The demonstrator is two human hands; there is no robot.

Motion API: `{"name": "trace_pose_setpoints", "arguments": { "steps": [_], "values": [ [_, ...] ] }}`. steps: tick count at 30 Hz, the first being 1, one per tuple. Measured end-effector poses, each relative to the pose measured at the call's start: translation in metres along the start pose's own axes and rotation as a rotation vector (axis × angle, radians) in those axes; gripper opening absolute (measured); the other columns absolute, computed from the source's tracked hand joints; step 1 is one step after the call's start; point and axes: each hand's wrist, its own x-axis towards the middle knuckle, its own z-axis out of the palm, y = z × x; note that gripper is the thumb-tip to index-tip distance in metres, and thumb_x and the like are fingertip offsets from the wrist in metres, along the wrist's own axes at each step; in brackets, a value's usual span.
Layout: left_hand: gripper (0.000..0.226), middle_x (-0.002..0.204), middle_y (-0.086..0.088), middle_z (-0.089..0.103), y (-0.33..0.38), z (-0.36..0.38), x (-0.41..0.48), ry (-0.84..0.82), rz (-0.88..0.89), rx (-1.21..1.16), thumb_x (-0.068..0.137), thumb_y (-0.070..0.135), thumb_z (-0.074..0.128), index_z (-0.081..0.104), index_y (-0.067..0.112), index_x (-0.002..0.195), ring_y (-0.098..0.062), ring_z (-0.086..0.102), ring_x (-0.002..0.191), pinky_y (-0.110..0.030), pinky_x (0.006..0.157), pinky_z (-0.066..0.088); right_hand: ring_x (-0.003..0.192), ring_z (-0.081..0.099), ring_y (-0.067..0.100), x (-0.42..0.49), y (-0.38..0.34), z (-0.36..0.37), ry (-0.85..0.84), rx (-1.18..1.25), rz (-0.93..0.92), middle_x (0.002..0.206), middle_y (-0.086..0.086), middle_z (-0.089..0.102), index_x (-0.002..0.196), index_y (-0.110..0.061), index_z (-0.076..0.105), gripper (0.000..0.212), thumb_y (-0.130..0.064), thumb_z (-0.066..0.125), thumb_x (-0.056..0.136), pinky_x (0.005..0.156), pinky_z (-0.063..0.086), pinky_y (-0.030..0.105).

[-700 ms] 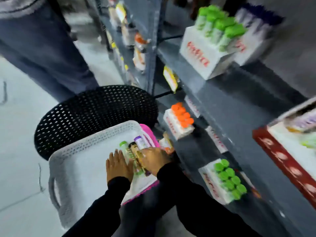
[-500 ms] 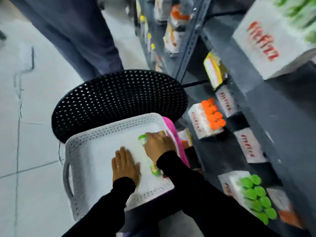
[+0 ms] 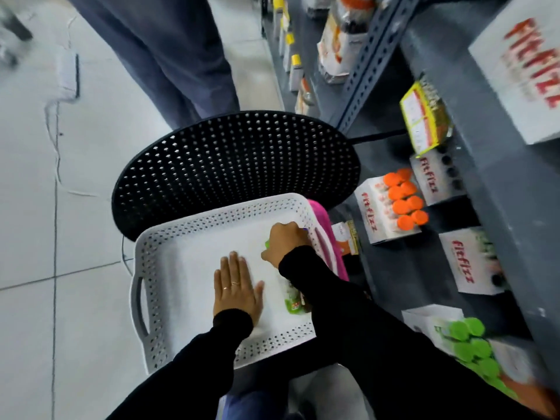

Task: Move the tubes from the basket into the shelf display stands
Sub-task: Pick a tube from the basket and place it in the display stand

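From the head view, your left hand (image 3: 237, 287) lies flat and open on the white basket (image 3: 157, 268) floor, holding nothing, as it did half a second ago. Your right hand (image 3: 285, 242) has slid toward the basket's far right corner, curled over the tubes (image 3: 292, 301); whether it grips them, you cannot tell. The orange-capped display stand (image 3: 391, 213) sits on the shelf (image 3: 500, 183) just beyond.

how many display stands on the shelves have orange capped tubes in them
1: the stand of orange-capped tubes sits on the lower shelf, right of the basket. The nearer stand holds green caps. Others may be out of view.
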Motion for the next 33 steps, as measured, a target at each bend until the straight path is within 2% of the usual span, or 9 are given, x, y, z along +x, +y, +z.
{"name": "trace_pose_setpoints", "arguments": {
  "steps": [3, 6, 9, 14, 19, 25, 28, 31, 33],
  "values": [
    [0.073, 0.152, -0.023, 0.013, 0.001, -0.011, -0.002, -0.001, 0.006, 0.030, 0.091, 0.049, 0.006, 0.015, -0.004, 0.141, -0.036, 0.011, 0.141, -0.035, 0.114, -0.010, 0.091, 0.066, 0.032, -0.027, 0.016, -0.032, -0.056, -0.039, -0.015, 0.093, 0.013, 0.065, 0.086, -0.004, 0.062, 0.015, -0.016, 0.068, 0.081, 0.063, 0.049, 0.028],
    [0.080, 0.154, -0.020, 0.004, 0.019, -0.030, -0.008, 0.043, 0.062, 0.020, 0.086, 0.054, -0.004, 0.008, -0.001, 0.143, -0.033, 0.001, 0.142, -0.042, 0.117, 0.003, 0.067, 0.056, 0.027, -0.065, 0.039, -0.064, -0.030, -0.082, -0.010, 0.066, 0.007, 0.054, 0.061, -0.007, 0.051, 0.028, -0.018, 0.071, 0.077, 0.048, 0.039, 0.023],
    [0.069, 0.154, -0.020, 0.008, 0.062, -0.055, -0.009, 0.124, 0.200, 0.029, 0.093, 0.046, 0.011, 0.013, -0.003, 0.142, -0.033, 0.005, 0.142, -0.043, 0.117, 0.008, 0.084, 0.066, 0.032, -0.109, 0.060, -0.099, 0.035, -0.102, 0.008, 0.090, 0.017, 0.068, 0.088, -0.008, 0.071, 0.018, -0.018, 0.073, 0.073, 0.058, 0.042, 0.024],
    [0.063, 0.140, -0.030, 0.038, 0.170, -0.114, -0.020, 0.310, 0.574, -0.050, 0.087, 0.035, 0.026, 0.038, -0.010, 0.130, -0.043, 0.037, 0.129, -0.051, 0.106, 0.035, 0.077, 0.064, 0.025, -0.206, 0.097, -0.153, 0.091, -0.173, 0.039, 0.092, 0.013, 0.070, 0.101, -0.008, 0.072, 0.023, -0.007, 0.064, 0.079, 0.063, 0.050, 0.020],
    [0.064, 0.142, -0.030, 0.035, 0.250, -0.156, -0.050, 0.471, 0.930, -0.017, 0.092, 0.038, 0.021, 0.031, -0.010, 0.133, -0.036, 0.025, 0.134, -0.034, 0.112, 0.005, 0.038, 0.051, 0.010, -0.295, 0.124, -0.180, 0.280, -0.088, 0.101, 0.049, 0.000, 0.053, 0.075, -0.016, 0.067, 0.007, -0.021, 0.070, 0.079, 0.071, 0.056, 0.027],
    [0.093, 0.150, -0.021, 0.021, 0.318, -0.156, -0.094, 0.371, 1.172, -0.040, 0.083, 0.061, -0.012, 0.024, -0.004, 0.139, -0.033, 0.017, 0.140, -0.035, 0.116, 0.008, 0.104, 0.058, 0.027, -0.362, 0.159, -0.185, 0.556, -0.151, 0.230, 0.103, 0.008, 0.068, 0.100, -0.012, 0.070, 0.024, -0.027, 0.062, 0.083, 0.066, 0.036, 0.023],
    [0.081, 0.149, -0.024, 0.023, 0.329, -0.140, -0.110, 0.328, 1.170, -0.016, 0.083, 0.048, 0.003, 0.026, -0.007, 0.137, -0.037, 0.020, 0.139, -0.043, 0.114, 0.014, 0.075, 0.059, 0.028, -0.381, 0.173, -0.184, 0.576, -0.130, 0.307, 0.074, 0.010, 0.061, 0.082, -0.003, 0.064, 0.025, -0.027, 0.069, 0.074, 0.044, 0.032, 0.020],
    [0.086, 0.152, -0.020, 0.018, 0.330, -0.125, -0.116, 0.282, 1.099, 0.089, 0.074, 0.048, -0.003, 0.021, -0.003, 0.140, -0.032, 0.014, 0.141, -0.040, 0.117, 0.010, 0.060, 0.054, 0.019, -0.398, 0.181, -0.182, 0.551, -0.114, 0.308, 0.083, 0.011, 0.071, 0.095, -0.006, 0.072, 0.024, -0.021, 0.067, 0.076, 0.046, 0.042, 0.023],
    [0.080, 0.154, -0.015, 0.016, 0.331, -0.123, -0.115, 0.285, 1.052, 0.141, 0.081, 0.049, 0.000, 0.018, 0.002, 0.142, -0.027, 0.010, 0.143, -0.038, 0.117, 0.007, 0.049, 0.047, 0.006, -0.406, 0.185, -0.182, 0.537, -0.075, 0.304, 0.065, 0.000, 0.063, 0.103, -0.014, 0.070, 0.023, -0.015, 0.063, 0.082, 0.046, 0.039, 0.020]
  ]
}}
